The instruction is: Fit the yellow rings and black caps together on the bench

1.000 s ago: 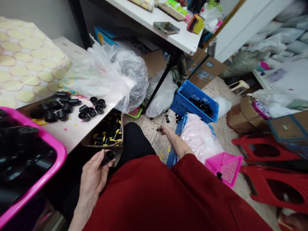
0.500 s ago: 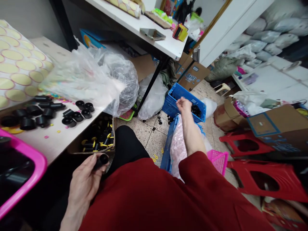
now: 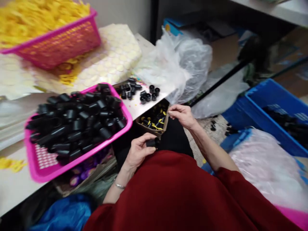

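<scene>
Cluttered white table (image 3: 14, 189) fills the head view, a pink basket (image 3: 45, 166) of black caps at nine o'clock. Left hand (image 3: 138, 152) at centre has its fingers curled round a black cap (image 3: 152, 142). Right hand (image 3: 183, 115), at one o'clock of it, pinches fingertips together over a cardboard box (image 3: 154, 120); what it grips is too small to tell. No writing is legible.

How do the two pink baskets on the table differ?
The near pink basket is heaped with black caps; the far pink basket is heaped with yellow pieces. The near one sits at the table's front edge, close to the left hand; the far one sits toward the wall, on sheets of round stickers. Both are pink, mesh-walled and full.
</scene>
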### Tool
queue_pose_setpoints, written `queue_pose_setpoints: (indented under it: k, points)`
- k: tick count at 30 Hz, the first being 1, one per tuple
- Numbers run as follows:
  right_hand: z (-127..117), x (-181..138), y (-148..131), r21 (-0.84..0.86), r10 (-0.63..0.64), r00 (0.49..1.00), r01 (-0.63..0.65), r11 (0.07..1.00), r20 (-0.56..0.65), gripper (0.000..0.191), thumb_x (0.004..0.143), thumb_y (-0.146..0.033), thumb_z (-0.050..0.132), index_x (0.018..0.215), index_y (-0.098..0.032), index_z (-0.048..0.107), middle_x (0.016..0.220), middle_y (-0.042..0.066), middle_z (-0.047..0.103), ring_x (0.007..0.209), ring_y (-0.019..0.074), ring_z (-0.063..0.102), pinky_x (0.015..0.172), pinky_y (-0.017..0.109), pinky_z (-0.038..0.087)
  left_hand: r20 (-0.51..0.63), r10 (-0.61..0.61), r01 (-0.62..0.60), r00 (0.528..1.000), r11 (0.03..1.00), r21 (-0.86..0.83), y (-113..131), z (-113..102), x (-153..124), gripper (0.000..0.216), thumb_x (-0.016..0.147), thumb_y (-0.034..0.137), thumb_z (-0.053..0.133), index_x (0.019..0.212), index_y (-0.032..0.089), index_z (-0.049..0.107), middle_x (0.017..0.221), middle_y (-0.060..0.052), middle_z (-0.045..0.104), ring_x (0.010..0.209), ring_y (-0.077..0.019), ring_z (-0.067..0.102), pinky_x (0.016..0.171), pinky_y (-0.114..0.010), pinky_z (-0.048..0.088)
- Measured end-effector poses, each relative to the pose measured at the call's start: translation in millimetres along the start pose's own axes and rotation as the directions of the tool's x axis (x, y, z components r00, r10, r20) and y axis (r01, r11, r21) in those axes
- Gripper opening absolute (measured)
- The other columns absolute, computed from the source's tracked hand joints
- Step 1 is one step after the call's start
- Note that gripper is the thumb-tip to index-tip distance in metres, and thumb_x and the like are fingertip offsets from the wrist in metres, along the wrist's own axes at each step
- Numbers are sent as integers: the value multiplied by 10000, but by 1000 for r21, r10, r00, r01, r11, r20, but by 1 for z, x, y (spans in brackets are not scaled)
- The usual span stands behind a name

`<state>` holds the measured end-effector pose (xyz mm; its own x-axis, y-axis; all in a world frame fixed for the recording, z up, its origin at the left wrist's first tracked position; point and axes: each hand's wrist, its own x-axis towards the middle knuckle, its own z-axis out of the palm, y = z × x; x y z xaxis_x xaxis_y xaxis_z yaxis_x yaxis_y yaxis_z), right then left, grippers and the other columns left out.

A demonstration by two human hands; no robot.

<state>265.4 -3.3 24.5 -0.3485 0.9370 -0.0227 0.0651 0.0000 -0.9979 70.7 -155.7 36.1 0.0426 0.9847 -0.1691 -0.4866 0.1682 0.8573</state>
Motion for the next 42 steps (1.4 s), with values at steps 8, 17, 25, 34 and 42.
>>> queue_pose_setpoints:
  k: [8,17,25,34,42]
  points:
    - [122,52,-53,-229,-549,609,762,606,572,180,877,-216,484,752,-158,600,817,55,584,789,153,533,732,293,426,-68,262,-250,963,956,152,32,-26,-33,450,537,210,873,967,189,742,888,-78,686,771,-166,632,669,-249,534]
    - [181,38,-73,-443,-217,646,693,569,732,179,861,-320,564,895,-148,603,903,44,584,747,142,518,655,260,347,-381,599,-400,705,778,484,40,-48,-47,378,602,127,817,961,180,712,929,-59,651,842,-152,620,731,-239,536]
    - [172,39,-55,-30,-372,800,436,899,471,277,846,-419,584,912,-151,587,689,-35,524,601,80,450,583,224,368,-421,584,-415,693,802,429,43,-52,-37,375,613,144,820,969,183,710,897,-43,648,826,-138,619,754,-238,534]
    - [130,-21,-58,-29,-348,864,384,923,365,411,939,-450,429,1279,-238,524,1084,47,570,971,154,551,877,324,495,-294,446,-393,845,892,221,26,-26,-15,405,646,234,815,1035,206,705,1030,-64,665,865,-172,658,751,-280,582]
    - [80,-33,-50,-42,-375,885,401,915,275,457,871,-447,577,1256,-208,514,1037,64,584,901,143,576,816,316,524,-156,488,-384,859,814,436,24,-18,0,376,632,251,826,990,198,724,976,-64,685,934,-189,641,868,-324,541]
